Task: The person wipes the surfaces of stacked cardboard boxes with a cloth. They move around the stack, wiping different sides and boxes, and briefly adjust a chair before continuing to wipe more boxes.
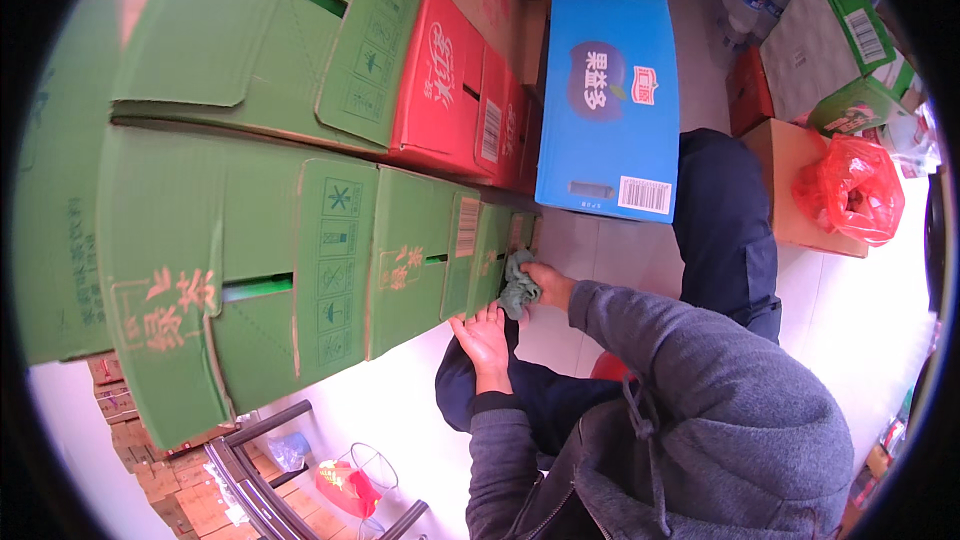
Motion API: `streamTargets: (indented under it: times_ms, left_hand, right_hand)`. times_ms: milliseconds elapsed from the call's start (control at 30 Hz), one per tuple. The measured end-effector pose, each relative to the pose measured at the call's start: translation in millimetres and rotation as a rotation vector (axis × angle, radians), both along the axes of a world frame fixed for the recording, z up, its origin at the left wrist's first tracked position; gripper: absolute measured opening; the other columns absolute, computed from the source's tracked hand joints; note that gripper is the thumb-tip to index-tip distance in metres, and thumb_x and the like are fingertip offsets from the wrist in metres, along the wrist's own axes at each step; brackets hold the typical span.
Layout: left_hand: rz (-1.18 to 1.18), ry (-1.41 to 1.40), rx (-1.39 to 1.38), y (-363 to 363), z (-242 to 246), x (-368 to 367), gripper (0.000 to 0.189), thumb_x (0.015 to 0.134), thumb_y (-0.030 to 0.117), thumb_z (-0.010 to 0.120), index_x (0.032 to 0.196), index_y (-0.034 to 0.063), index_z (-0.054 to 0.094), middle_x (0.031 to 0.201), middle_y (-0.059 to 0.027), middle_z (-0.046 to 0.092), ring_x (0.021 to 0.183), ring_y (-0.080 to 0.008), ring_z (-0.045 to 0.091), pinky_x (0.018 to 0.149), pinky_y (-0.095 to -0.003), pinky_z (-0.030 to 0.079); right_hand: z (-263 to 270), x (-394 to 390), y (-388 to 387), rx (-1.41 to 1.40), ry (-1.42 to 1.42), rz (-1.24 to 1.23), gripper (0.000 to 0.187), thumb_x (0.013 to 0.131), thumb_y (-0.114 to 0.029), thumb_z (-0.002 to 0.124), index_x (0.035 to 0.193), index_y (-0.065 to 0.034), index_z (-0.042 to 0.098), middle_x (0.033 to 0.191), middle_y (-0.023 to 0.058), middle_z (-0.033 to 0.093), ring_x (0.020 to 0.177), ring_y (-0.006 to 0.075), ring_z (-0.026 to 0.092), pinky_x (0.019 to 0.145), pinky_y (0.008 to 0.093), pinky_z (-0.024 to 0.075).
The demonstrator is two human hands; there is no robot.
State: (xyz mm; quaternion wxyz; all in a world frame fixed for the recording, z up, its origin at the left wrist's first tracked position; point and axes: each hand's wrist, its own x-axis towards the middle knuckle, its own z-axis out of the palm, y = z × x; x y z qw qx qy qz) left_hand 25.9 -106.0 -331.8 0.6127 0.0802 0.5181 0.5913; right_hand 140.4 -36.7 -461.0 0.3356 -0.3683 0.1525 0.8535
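A crumpled grey-green cloth (519,286) is bunched in my right hand (551,285), against the lower end of a stacked green carton (491,262). My left hand (484,341) is palm-up and empty, its fingertips by the bottom edge of the adjoining green carton (412,262). Nearer the camera on the left stands a larger-looking green carton (262,240) with a slot-shaped handle hole. The cloth covers part of the farthest carton, and its underside is hidden.
Red cartons (439,82) and another green carton (300,37) sit above this row. A blue carton (611,105) stands ahead, by my knee. To the right, a red plastic bag (851,191) rests on a brown carton (795,202). A dark metal frame (255,457) lies at lower left.
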Motion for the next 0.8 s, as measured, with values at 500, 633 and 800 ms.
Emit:
streamTargets:
  times_ms: [500, 633, 800]
  left_hand:
    - [-0.036, 0.123, -0.151, 0, 3, 4, 0.092, 0.083, 0.077, 0.032, 0.145, 0.0102, 0.021, 0.148, -0.0140, 0.025, 0.134, -0.0297, 0.026, 0.109, -0.0509, 0.015]
    - [-0.007, 0.146, -0.187, -9, -2, 2, 0.086, 0.085, 0.075, 0.032, 0.139, 0.0087, 0.029, 0.141, -0.0136, 0.036, 0.129, -0.0309, 0.035, 0.104, -0.0498, 0.026]
    - [-0.244, 0.486, -0.316, -19, 16, 26, 0.037, 0.096, 0.039, 0.048, 0.113, 0.0067, 0.053, 0.102, -0.0076, 0.062, 0.093, -0.0192, 0.060, 0.080, -0.0321, 0.047]
  right_hand:
    - [145, 56, 14, 0.204, 0.010, 0.084, 0.028, 0.090, -0.016, 0.045, 0.109, 0.0019, 0.053, 0.100, 0.0164, 0.064, 0.088, 0.0294, 0.065, 0.081, 0.0456, 0.0529]
    - [182, 79, 17, 0.338, 0.119, 0.043, 0.029, 0.089, -0.012, 0.044, 0.113, 0.0021, 0.051, 0.102, 0.0160, 0.063, 0.091, 0.0290, 0.064, 0.084, 0.0450, 0.0524]
    - [239, 102, 31, 0.649, 0.067, -0.142, 0.035, 0.085, -0.004, 0.046, 0.120, -0.0026, 0.049, 0.103, 0.0114, 0.062, 0.093, 0.0248, 0.063, 0.083, 0.0399, 0.0528]
